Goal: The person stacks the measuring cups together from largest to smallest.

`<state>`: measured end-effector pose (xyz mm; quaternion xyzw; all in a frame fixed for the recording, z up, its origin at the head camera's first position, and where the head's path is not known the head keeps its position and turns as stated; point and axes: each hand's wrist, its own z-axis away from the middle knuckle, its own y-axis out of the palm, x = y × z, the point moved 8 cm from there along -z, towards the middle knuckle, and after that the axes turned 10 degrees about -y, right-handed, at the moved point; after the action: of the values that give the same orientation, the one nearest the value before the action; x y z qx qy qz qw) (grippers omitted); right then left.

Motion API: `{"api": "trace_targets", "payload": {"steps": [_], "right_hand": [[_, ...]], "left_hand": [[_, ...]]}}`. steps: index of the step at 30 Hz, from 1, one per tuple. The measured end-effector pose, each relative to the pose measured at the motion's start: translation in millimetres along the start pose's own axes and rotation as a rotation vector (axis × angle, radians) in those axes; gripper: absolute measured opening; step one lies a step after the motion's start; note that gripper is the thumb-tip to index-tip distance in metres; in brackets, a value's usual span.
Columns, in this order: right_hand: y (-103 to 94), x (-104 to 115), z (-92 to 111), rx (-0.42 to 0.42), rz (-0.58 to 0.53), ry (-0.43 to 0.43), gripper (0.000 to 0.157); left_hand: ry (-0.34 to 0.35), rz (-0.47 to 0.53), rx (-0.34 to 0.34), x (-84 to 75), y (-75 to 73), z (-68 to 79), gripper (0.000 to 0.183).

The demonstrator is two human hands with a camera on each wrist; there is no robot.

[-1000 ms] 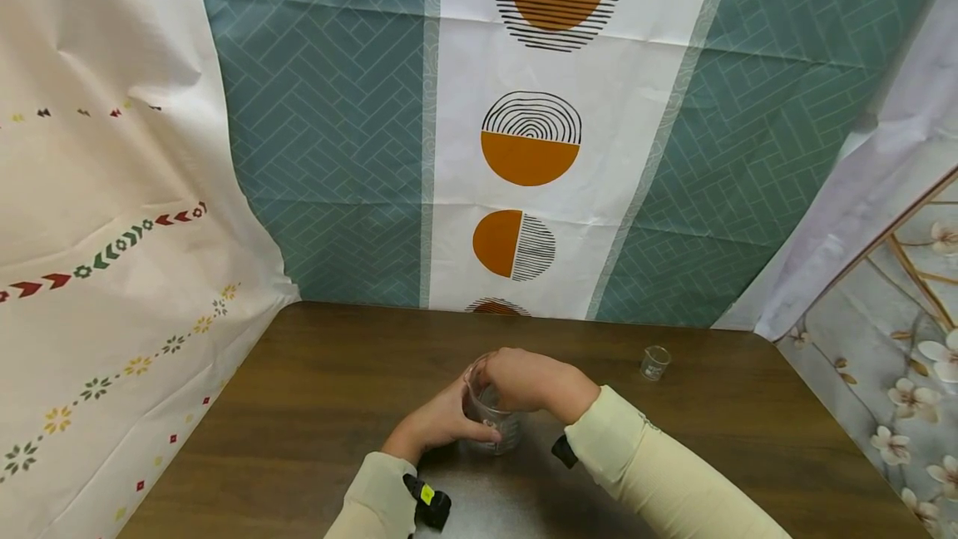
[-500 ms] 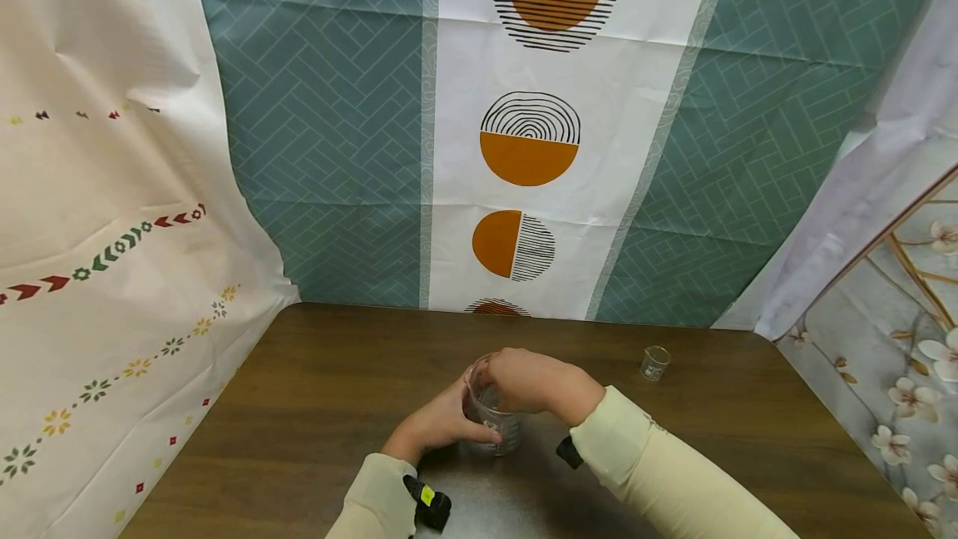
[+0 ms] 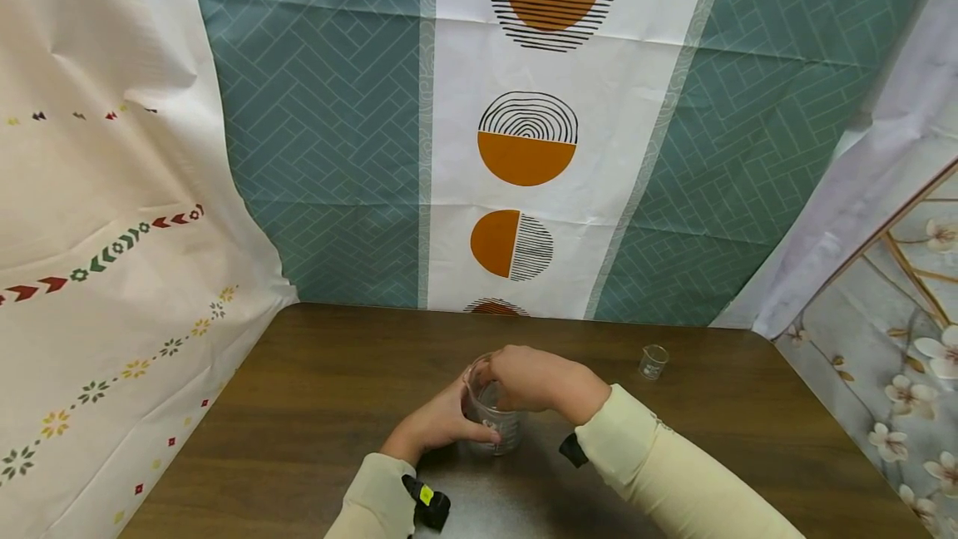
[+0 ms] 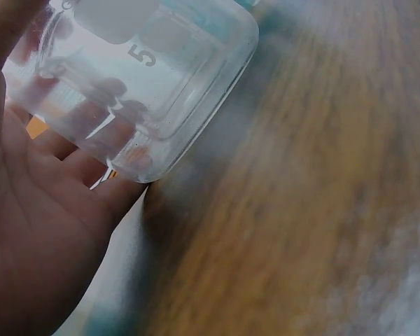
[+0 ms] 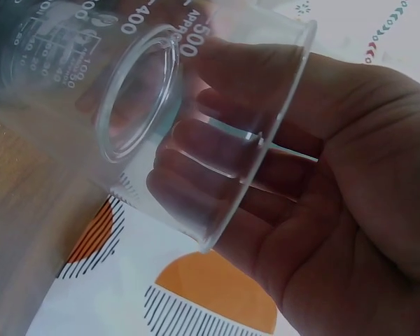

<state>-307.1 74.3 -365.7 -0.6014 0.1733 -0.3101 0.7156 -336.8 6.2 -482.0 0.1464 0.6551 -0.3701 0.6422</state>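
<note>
A large clear glass beaker [image 3: 505, 432], with a 500 mark in the right wrist view, stands on the table. My left hand [image 3: 437, 421] grips it round its side, thumb across the front. Inside it sits a smaller beaker, whose round rim [image 5: 103, 133] shows through the glass in the right wrist view. My right hand [image 3: 533, 381] reaches over the large beaker's rim, its loosely bent fingers [image 5: 189, 185] inside. Their tips are close to the inner beaker's rim; no firm hold on it shows. In the left wrist view, the left palm [image 4: 42, 231] lies against the large beaker.
A separate tiny beaker [image 3: 654, 364] stands at the back right of the dark wooden table [image 3: 329, 389]. Patterned cloths hang behind and at both sides, such as the teal and white backdrop [image 3: 322, 148].
The right wrist and sleeve have shifted slightly to the right, while the right fingers stay inside the large beaker. The left hand and the large beaker have not visibly moved.
</note>
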Motion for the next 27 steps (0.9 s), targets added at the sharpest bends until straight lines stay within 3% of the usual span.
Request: {"api": "trace_targets", "payload": {"steps": [12, 20, 27], "right_hand": [[-8.3, 3.3, 4.8, -0.023, 0.016, -0.045, 0.032], [-11.5, 4.0, 8.1, -0.022, 0.029, -0.06, 0.033], [-14.4, 4.6, 13.8, -0.017, 0.04, -0.066, 0.038]], "left_hand": [[-0.029, 0.024, -0.01, 1.3, -1.4, 0.2, 0.109], [-0.059, -0.019, -0.033, 4.9, -3.2, 0.4, 0.113], [-0.039, -0.014, -0.041, 3.0, -3.1, 0.6, 0.102]]}}
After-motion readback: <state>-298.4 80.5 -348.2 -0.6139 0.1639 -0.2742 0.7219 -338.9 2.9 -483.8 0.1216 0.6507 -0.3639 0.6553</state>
